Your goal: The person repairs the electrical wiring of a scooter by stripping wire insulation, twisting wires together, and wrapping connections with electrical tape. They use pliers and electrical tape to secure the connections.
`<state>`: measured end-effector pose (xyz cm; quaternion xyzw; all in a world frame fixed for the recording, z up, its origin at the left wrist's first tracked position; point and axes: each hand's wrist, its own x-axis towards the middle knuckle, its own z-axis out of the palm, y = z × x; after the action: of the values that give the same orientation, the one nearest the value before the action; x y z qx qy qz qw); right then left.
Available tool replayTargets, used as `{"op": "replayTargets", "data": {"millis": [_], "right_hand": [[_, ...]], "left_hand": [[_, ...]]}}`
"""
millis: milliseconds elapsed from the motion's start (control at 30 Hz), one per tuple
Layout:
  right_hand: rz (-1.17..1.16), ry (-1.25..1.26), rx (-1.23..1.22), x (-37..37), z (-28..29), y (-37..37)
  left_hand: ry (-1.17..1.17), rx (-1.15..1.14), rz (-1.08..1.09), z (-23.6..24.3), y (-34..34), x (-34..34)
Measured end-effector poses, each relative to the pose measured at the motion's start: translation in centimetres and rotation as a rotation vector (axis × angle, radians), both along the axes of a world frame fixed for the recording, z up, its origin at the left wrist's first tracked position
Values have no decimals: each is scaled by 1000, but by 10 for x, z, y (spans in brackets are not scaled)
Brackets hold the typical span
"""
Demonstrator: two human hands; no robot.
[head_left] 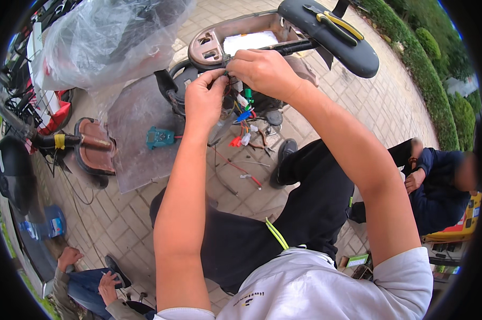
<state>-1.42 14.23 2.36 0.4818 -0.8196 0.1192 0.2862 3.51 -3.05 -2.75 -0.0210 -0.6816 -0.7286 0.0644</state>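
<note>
My left hand (204,98) and my right hand (265,73) meet over the opened body of an electric scooter (209,40). Both are closed in a pinch, fingertips nearly touching, on what looks like a thin dark wire; the fingers hide most of it. Below them hangs a bundle of wires with green (248,95), blue (244,116), white and red connectors (235,142). Pliers with yellow handles (337,28) rest on the black seat (358,56). A teal multimeter (161,137) lies on the scooter's footboard (137,165), left of my left forearm.
Clear plastic sheeting (113,42) covers something at the upper left. A second pair of pliers (263,143) is below the connectors, near loose red wire (251,178) on the paving. One person (438,181) sits at right, another (99,288) at lower left. A hedge (422,80) runs along the right.
</note>
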Motion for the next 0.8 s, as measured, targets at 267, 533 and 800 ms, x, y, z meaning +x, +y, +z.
{"op": "replayTargets", "data": {"millis": [267,533,800], "right_hand": [[-483,-380,-485,25,-28,-36],[-540,-1274,-868,30,-6,-25],[-330,-817,-731,54,45,-11]], "left_hand": [[22,10,1,3,8,2],[101,-145,162,-10,7,-5],[22,-60,136,-5,8,-14]]}}
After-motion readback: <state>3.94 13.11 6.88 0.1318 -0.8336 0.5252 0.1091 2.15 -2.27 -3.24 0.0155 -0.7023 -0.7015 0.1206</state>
